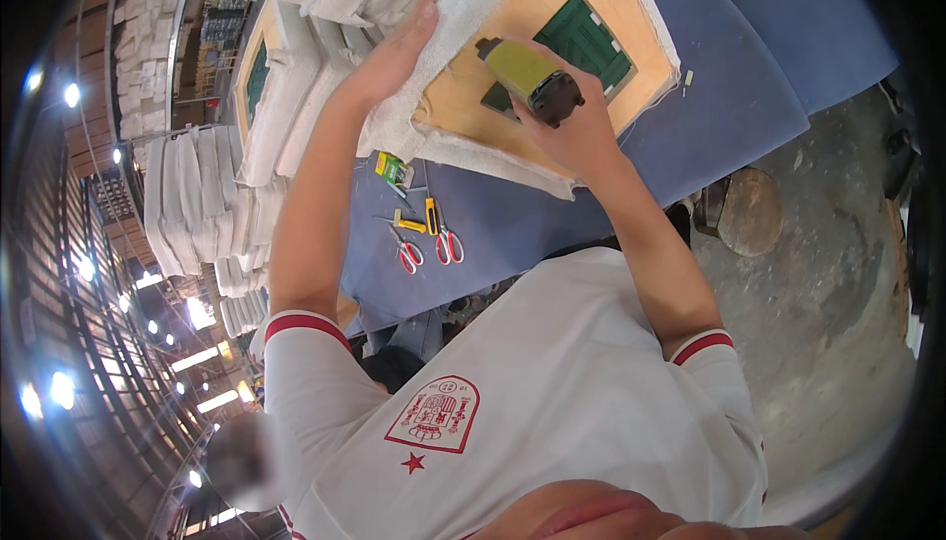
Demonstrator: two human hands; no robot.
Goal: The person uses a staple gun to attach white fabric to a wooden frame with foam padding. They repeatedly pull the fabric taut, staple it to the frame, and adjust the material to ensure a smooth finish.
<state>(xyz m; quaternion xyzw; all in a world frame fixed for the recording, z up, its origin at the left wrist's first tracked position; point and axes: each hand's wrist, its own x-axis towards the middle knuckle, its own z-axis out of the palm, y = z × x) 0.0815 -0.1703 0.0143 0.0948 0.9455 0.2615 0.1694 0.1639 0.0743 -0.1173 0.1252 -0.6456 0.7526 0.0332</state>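
A wooden seat board (pixel 458 97) edged in whitish fabric (pixel 434 52) lies on the blue-covered table. Dark green webbing (pixel 581 37) shows in the board's square opening. Over that opening my right hand (pixel 576 131) is wrapped round what looks like a staple gun (pixel 524 69), with an olive body and black end cap; its nose is hidden beneath. My left hand (pixel 409 42), fingers stretched out, rests along the fabric on the board's left side, holding nothing.
On the blue table (pixel 374 274) lie two red-and-white-handled scissors (pixel 448 247), a yellow-handled screwdriver (pixel 431 215), another yellow-handled tool (pixel 409 226) and a small green-and-yellow box (pixel 394 169). Padded pieces (pixel 197 200) are stacked at left. A round stool (pixel 751 212) stands right.
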